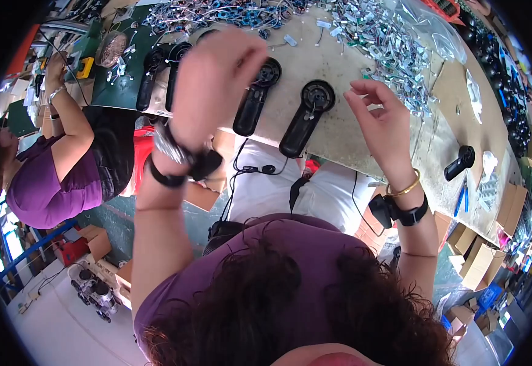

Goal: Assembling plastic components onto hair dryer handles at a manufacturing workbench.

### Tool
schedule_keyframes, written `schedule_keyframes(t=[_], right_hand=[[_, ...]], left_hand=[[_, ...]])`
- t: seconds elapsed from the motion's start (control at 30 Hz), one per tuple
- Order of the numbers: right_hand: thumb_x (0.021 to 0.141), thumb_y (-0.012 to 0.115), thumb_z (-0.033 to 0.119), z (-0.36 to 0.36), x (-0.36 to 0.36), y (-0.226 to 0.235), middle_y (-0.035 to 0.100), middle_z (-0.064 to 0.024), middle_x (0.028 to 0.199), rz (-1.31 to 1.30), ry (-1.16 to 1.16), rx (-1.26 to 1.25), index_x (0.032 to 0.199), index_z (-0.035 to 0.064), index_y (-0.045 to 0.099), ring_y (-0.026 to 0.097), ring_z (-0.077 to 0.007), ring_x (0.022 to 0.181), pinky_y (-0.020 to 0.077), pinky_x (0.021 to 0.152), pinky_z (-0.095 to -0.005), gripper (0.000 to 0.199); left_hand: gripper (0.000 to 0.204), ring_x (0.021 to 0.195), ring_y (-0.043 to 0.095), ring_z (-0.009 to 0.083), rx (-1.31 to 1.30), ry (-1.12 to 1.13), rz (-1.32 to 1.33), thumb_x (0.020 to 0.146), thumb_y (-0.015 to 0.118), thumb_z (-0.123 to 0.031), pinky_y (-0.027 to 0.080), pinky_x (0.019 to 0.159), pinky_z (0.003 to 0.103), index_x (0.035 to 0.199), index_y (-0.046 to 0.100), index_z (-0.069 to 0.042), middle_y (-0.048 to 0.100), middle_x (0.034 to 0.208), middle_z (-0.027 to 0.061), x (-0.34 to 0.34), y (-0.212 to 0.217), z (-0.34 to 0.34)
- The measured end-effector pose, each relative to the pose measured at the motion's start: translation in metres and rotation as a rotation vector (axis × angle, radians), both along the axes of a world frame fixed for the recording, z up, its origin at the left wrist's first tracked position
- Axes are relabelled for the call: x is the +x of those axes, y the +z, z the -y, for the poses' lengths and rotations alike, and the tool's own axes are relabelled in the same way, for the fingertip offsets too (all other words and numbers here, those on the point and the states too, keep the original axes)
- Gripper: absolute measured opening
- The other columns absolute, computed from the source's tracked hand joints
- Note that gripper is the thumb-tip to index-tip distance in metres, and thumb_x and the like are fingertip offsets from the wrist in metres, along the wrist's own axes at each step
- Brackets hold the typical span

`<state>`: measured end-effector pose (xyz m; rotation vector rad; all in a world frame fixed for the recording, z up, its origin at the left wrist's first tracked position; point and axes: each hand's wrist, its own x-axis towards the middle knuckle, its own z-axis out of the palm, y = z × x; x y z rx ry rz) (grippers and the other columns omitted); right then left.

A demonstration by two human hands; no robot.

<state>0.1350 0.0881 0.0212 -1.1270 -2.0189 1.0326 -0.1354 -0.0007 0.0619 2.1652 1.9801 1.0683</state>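
On the worktable [346, 139] lies an open black housing [298, 132] (wires inside); right hand [385, 124] narrowly parted, left hand [211, 88] grip unclear.

The black housing [296, 134] before you looks like smooth plastic with a soft gloss. Your tabletop [345, 140] reads matt, pale and scuffed — its finish stained in patches. The clear bag [447, 38] is thin, shiny, crinkled plastic. You wear matt purple cloth in your shirt [321, 250] and a polished, metallic gold bangle [407, 190] — while the open box [484, 263] is dull brown cardboard.
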Motion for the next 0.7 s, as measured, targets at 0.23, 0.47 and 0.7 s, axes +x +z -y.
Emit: schedule_keyframes(t=[0.23, 0.47, 0.7], right_hand=[[0.096, 0.074, 0.009, 0.018, 0.012, -0.008, 0.074, -0.0007, 0.103, -0.09, 0.015, -0.158, 0.115, 0.0018, 0.073, 0.064, -0.0048, 0.088, 0.0509, 0.071, -0.0196, 0.02], [0.097, 0.073, 0.009, 0.023, 0.019, -0.012, 0.074, -0.0011, 0.102, -0.086, 0.012, -0.204, 0.113, 0.0012, 0.073, 0.065, -0.0051, 0.088, 0.0513, 0.072, -0.0204, 0.018], [0.098, 0.073, 0.009, 0.022, 0.03, -0.011, 0.074, -0.0004, 0.099, -0.088, -0.006, -0.155, 0.114, 0.0007, 0.073, 0.066, -0.0051, 0.085, 0.0518, 0.073, -0.0207, 0.018]], left_hand=[[0.02, 0.088, 0.067, 0.0325, -0.101, -0.302, -0.394, 0.092, 0.07, -0.008, 0.054, 0.076, 0.041, 0.112, 0.068, -0.007, 0.067, 0.102, 0.0123, -0.059, -0.046, -0.085], [0.038, 0.106, 0.067, 0.0383, -0.48, -0.125, -0.543, 0.092, 0.073, -0.026, 0.055, 0.092, 0.045, 0.123, 0.07, -0.003, 0.068, 0.118, 0.0239, -0.057, -0.062, -0.114], [0.032, 0.092, 0.071, 0.0309, -0.338, -0.134, -0.148, 0.095, 0.068, -0.013, 0.057, 0.083, 0.039, 0.124, 0.068, 0.002, 0.072, 0.107, 0.0194, -0.053, -0.024, -0.106]])
